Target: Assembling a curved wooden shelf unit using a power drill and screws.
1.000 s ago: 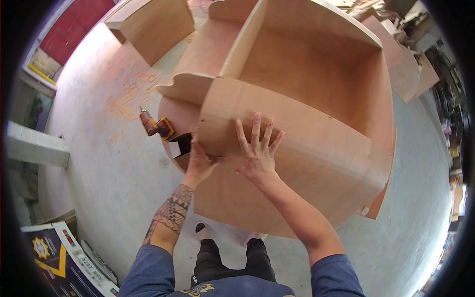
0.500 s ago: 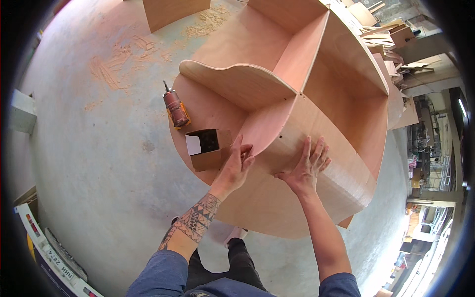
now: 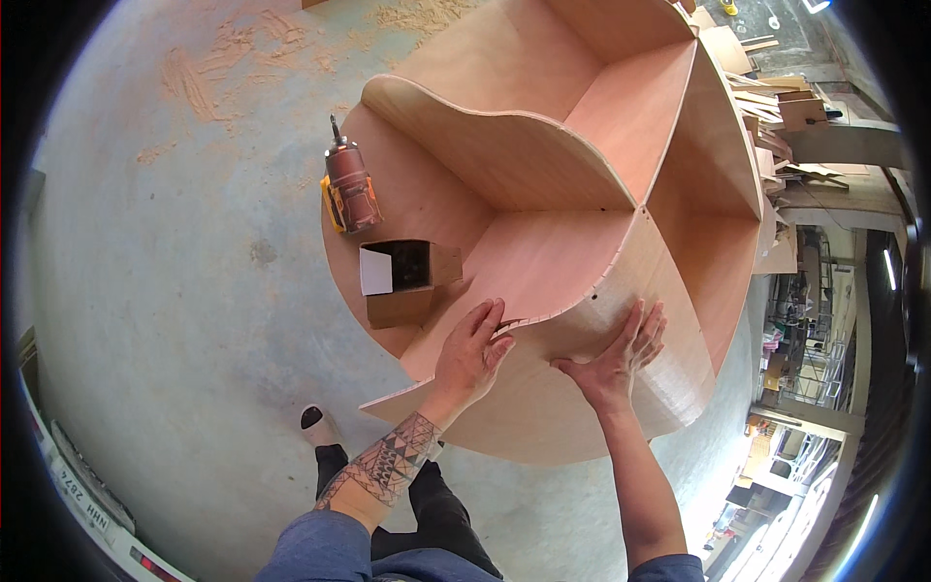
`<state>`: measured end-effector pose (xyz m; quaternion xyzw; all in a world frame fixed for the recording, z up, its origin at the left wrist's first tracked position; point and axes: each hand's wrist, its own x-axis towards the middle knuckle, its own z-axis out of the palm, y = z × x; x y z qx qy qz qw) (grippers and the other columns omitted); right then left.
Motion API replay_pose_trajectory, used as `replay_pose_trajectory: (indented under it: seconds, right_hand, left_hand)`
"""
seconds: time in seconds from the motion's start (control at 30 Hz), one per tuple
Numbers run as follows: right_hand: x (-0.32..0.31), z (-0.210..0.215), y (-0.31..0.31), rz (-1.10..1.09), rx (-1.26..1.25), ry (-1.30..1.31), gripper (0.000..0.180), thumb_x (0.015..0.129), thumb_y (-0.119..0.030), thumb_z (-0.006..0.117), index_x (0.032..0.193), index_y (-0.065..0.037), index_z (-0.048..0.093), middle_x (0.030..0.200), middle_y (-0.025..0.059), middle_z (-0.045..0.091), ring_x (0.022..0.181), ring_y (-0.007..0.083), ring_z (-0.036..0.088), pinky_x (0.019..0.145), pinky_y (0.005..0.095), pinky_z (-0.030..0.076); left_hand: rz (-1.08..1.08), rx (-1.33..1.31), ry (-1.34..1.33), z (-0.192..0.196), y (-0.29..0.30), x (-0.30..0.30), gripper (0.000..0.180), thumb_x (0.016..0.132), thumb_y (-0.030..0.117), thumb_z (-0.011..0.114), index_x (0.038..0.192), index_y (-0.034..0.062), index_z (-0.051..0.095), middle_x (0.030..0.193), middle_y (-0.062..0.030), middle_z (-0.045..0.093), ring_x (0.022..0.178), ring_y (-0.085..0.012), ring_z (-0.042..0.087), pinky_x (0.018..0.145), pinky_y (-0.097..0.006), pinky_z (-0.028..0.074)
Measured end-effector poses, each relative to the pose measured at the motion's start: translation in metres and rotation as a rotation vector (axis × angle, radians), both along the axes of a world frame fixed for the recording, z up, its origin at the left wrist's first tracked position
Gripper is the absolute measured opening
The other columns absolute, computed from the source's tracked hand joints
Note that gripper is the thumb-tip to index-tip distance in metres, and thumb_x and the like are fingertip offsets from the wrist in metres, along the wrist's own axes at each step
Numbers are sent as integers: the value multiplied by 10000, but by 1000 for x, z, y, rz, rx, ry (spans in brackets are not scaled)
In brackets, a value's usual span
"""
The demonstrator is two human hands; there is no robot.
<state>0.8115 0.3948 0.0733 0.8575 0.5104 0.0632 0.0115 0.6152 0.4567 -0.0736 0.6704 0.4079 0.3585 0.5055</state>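
Your two bare hands at work on a large reddish-brown plywood unit with curved dividers [image 3: 417, 126], which occupies the middle of the scene and extends to the far right. Your left hand [image 3: 470, 357] lies at the left edge of a bent, light-brown plywood sheet [image 3: 529, 412] on the unit's near side, its fingers pointing away from you along the edge; whether they pinch it cannot be told. Your right hand [image 3: 621, 361] is apart from the left, laid open on the same sheet farther right, fingers together and thumb spread toward the left. A small dark spot marks the sheet just beyond it. The sheet's pale corner juts out near the left.

On the unit's left part, an open brown cardboard box with a white flap [image 3: 400, 310] stands just beyond your left hand, its interior dark. Farther off, a dark-red and yellow power drill [image 3: 354, 194] lies near the rim, bit pointing away from you. Pale wood shavings [image 3: 194, 82] are scattered over the grey concrete floor [image 3: 194, 339] at far left; wooden offcuts [image 3: 771, 102] are heaped at far right.
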Motion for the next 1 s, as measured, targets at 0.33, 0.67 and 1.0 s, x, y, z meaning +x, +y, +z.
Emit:
replay_pose_trajectory:
  seconds: [0.33, 0.67, 1.0]
  right_hand:
    - [0, -4, 1, 21, 55, 0, 1764, 421, -517, 1103, 1757, -191, -1, 1803, 228, 4, 1651, 545, -1, 1262, 794, 92]
    - [-4, -8, 3, -17, 63, 2, 1775, 423, -529, 1100, 1754, -203, -29, 1807, 235, 7, 1657, 536, -11, 1272, 786, 55]
    - [-15, -8, 10, -53, 97, 4, 1739, 423, -477, 1110, 1745, -185, 18, 1805, 252, 26, 1665, 514, 13, 1294, 745, 68]
  left_hand:
    - [-38, -30, 93, 4, 2, 6, 644, 1087, 432, 641, 1656, 170, 497, 1528, -180, 590, 1337, -405, 600, 1106, -490, 501]
    - [-75, -68, 136, 0, 0, 9, 666, 1108, 534, 549, 1688, 228, 434, 1571, -144, 537, 1396, -366, 549, 1133, -532, 456]
    - [-50, -16, 155, 5, 3, 4, 643, 1110, 433, 605, 1658, 121, 473, 1523, -178, 566, 1348, -394, 578, 1137, -498, 459]
